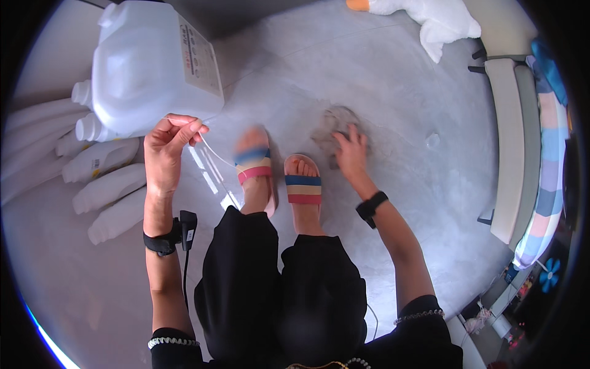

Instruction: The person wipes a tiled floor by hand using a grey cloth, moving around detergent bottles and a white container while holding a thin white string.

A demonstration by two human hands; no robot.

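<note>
My left hand (171,140) pinches a thin white cord (214,151) between thumb and fingers. From there the cord slopes down past the left striped slide sandal (254,171); its far end is hard to follow. My right hand (352,150) reaches down to a blurred grey-brown thing (339,117), perhaps cloth, on the grey floor. Its fingers are spread over or against that thing; whether they grip it is unclear. The right slide sandal (303,189) stands to the left of this hand.
A large translucent plastic jug (133,69) with a printed label stands at the upper left. Several white plastic bottles (108,187) lie beside it. A white plush goose (442,23) lies at the top. Cushioned seating (502,152) with a checked cover (546,184) borders the right.
</note>
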